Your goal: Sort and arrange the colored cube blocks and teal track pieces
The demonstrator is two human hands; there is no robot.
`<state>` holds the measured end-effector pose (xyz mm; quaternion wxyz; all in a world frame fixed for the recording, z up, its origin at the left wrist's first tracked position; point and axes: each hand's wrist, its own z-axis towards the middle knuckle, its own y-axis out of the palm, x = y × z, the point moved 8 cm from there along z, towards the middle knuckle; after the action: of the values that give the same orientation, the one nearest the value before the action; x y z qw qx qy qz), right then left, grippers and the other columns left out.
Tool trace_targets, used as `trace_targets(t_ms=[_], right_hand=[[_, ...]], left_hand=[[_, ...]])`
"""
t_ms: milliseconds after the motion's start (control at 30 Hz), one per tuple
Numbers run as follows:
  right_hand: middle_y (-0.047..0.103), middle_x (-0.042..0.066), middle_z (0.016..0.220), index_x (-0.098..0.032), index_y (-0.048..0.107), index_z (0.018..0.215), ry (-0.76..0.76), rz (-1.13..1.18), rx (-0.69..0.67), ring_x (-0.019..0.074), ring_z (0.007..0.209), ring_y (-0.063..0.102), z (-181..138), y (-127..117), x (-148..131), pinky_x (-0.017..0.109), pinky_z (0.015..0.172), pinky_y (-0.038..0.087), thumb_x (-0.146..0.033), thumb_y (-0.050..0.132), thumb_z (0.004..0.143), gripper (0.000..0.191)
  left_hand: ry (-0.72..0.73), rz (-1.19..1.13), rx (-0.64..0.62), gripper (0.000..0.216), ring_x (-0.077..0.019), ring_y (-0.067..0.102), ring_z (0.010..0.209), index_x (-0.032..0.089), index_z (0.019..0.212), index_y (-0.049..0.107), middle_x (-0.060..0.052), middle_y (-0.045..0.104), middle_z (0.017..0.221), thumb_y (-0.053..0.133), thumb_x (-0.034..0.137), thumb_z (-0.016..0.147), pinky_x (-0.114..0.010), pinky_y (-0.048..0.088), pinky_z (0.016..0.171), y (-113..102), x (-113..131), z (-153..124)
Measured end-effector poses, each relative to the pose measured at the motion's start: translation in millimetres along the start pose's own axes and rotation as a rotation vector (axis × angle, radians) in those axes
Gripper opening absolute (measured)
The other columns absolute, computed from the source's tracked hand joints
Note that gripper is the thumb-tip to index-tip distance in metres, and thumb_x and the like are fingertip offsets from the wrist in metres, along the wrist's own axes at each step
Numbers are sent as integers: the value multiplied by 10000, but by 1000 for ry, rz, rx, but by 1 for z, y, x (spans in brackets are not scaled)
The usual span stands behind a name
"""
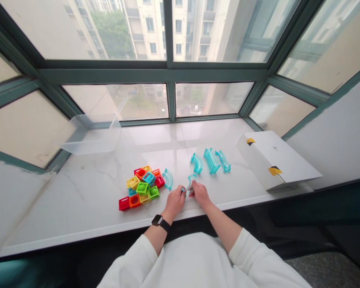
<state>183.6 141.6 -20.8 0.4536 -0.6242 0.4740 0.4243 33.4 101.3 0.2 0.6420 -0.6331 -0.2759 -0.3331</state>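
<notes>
Near the front edge of the white sill, my left hand point(176, 199) and my right hand point(200, 193) are close together, fingers closed on a small translucent teal curved track piece point(192, 177). My fingers hide its lower part. Just left of my left hand lies another teal curved track point(168, 179). Beyond my right hand are a teal curved stack point(196, 163), several straight teal tracks point(211, 161) side by side, and a further teal track point(223, 161). A pile of coloured plastic blocks point(143, 188) in red, orange, yellow, green and blue sits to the left.
A clear plastic bin point(93, 147) stands at the back left by the window. On the right is a white box point(280, 156) with yellow-and-black stickers. The marble-patterned sill point(87, 212) ends at a front edge close to my body.
</notes>
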Motion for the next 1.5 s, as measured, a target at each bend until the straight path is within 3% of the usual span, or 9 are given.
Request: trace_targets(t_ms=[167,333,533,700,867,1067,1233,1400,1500], right_hand=[[647,-18,643,-253,597,806,-116,-55,155,163,559,593,-3,-16,-12,264,579,490,-685,545,941,456],[587,-52,580,-255,538,748,-118,-27,170,143,511,550,-3,-16,-9,250,545,461,-626,526,959,428],[570,-54,524,-251,561,745,-139,-44,181,152,502,567,-3,-12,-10,253,581,469,-621,476,994,454],[644,-24,613,-239,618,817,-240,-212,97,161,585,623,-10,-5,-20,256,649,473,-553,418,1042,435],[664,-33,709,-233,671,1085,-355,-348,8,159,644,631,-17,4,-26,253,665,484,-486,582,979,288],[699,57,1122,-233,403,1517,-547,-226,61,142,705,662,-26,6,-31,291,695,592,-466,668,955,663],[698,76,1103,-250,641,1293,-662,-319,70,176,827,684,-36,6,-46,318,775,620,-355,528,1051,287],[663,127,1270,-255,627,1399,-730,-375,2,242,1055,679,-42,12,-52,357,814,638,-289,660,965,437],[698,106,1171,-274,718,1283,-758,-421,40,245,1078,677,-42,10,-49,408,932,613,-228,603,1006,304]], left_hand=[[3,24,0,186,-194,627,699,251,964,609,-4,671,750,458,330,1038,-277,338,650,0,2,0],[-11,54,-10,317,-169,558,645,232,792,567,16,600,669,511,443,1022,-272,307,625,1,2,1],[-25,-7,-16,271,-175,600,672,246,1040,642,24,642,711,498,475,1027,-269,377,664,0,2,0],[-59,-10,-18,303,-202,662,712,249,1004,612,-7,693,743,400,457,1062,-285,398,669,0,-3,1],[-94,-113,-23,394,-205,668,670,250,978,577,5,673,687,325,535,1078,-294,418,660,-1,-5,0],[-86,-192,37,396,-194,640,637,249,939,555,6,639,684,276,489,1086,-304,428,653,-7,-4,-1],[-41,-183,34,395,-183,610,642,255,835,506,16,613,676,282,458,1090,-306,430,691,-7,-3,-1],[-39,-217,65,372,-191,638,702,247,899,557,-5,670,747,305,453,1080,-305,442,690,-7,-7,0],[-35,-202,38,400,-189,627,693,250,841,540,0,643,714,298,457,1083,-304,437,692,-5,-7,0]])
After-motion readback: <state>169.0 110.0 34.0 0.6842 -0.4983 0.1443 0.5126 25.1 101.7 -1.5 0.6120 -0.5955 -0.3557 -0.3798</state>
